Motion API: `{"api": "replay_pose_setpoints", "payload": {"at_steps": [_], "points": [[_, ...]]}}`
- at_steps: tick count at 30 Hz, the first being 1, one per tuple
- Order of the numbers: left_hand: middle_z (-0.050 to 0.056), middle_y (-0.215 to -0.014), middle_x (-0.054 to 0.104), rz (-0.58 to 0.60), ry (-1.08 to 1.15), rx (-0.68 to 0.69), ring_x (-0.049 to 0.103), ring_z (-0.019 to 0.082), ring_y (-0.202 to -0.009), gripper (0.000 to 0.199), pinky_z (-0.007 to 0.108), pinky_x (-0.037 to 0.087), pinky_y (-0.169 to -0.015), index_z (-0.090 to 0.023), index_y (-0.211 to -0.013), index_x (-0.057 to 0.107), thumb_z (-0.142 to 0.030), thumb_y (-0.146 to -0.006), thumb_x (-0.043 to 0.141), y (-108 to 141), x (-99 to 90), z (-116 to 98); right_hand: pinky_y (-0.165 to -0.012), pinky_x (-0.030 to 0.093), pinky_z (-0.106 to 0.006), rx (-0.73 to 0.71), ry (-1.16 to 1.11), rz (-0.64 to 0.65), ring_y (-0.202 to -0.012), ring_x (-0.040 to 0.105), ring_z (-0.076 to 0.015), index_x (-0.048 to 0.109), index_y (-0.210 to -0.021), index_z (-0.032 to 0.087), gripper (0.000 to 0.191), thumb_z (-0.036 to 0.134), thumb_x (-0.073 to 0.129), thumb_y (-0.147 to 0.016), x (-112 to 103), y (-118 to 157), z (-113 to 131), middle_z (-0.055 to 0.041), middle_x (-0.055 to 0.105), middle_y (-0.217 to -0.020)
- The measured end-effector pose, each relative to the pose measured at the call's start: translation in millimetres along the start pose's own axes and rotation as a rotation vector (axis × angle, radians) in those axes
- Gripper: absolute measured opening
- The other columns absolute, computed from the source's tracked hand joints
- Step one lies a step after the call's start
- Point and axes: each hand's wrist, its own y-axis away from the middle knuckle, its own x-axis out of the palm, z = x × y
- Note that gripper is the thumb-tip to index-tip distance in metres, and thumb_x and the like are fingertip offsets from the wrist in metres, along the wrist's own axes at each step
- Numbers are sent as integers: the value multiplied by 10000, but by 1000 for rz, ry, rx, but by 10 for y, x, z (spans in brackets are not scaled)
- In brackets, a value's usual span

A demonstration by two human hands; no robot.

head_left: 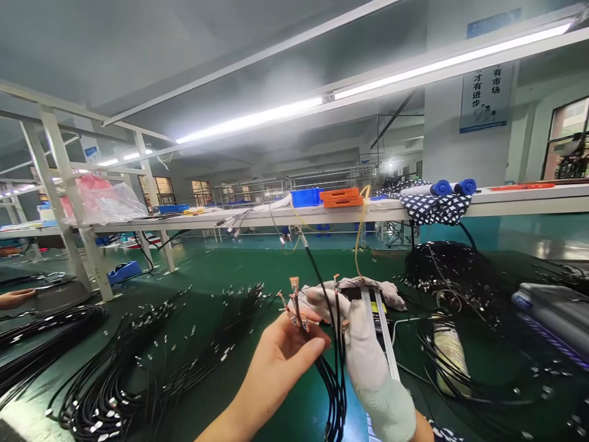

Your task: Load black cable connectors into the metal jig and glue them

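My bare left hand (288, 356) is closed around several black cables (335, 393) near their upper ends. Copper-coloured and silvery connector ends (294, 283) stick up above its fingers. Close on the right, my right hand (368, 356) wears a white knitted glove and is curled against the same bundle, gripping a cable; its fingertips are partly hidden behind the cables. Below both hands the bundle hangs toward the front edge of the view. Behind the glove lie a pale cloth (391, 296) and a metal rail (386, 337) beside a dark device with a yellow label.
Bundles of black cables (105, 380) lie on the green bench at left, with a large coil (448, 270) at right. A plastic-wrapped roll (450, 356) and a grey case (552, 319) are nearby. The shelf holds blue (305, 197) and orange bins (341, 197). Another person's hand (17, 299) shows far left.
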Motion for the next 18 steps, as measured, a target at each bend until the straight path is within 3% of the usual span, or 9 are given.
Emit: {"api": "replay_pose_setpoints", "payload": {"at_steps": [3,7,10,13,16,18], "points": [[4,-833,614,-14,-74,8,589,159,-821,339,305,468,-817,-214,-1035,583,-373,-784,747,-4,17,48,-952,521,-408,-50,25,-59,-1096,621,-262,626,-1168,243,588,703,366,-910,50,54,-5,-98,658,-1202],[-26,-709,555,-100,-64,49,539,133,-680,242,269,445,-693,-218,-965,587,-412,-846,670,-12,62,54,-895,538,-394,-159,111,-33,-997,636,-251,567,-1184,251,542,678,528,-852,64,83,-47,-87,658,-1105],[12,-767,595,-152,-117,135,552,159,-771,218,277,436,-757,-196,-830,634,-402,-894,604,1,14,3,-926,499,-376,-173,293,-77,-978,609,-230,581,-1144,235,424,548,617,-861,12,123,-61,-72,646,-1039],[31,-874,614,-266,-142,225,540,168,-879,223,266,408,-826,-190,-796,669,-381,-896,608,-3,-119,-68,-849,498,-341,-180,372,-123,-874,585,-194,614,-1096,211,330,482,490,-953,-73,144,15,-71,628,-985],[2,-744,564,-383,57,237,513,137,-753,202,258,412,-721,-200,-881,663,-393,-898,605,-60,-234,-182,-721,482,-304,-142,419,-48,-735,547,-168,605,-1133,203,345,447,403,-996,-116,143,155,-46,597,-846],[-42,-627,440,-380,173,249,426,101,-616,227,240,378,-610,-195,-952,650,-410,-891,616,-122,-243,-276,-643,450,-279,-126,523,76,-679,521,-159,623,-1039,208,319,432,399,-1000,-99,139,227,-24,562,-758]]}}
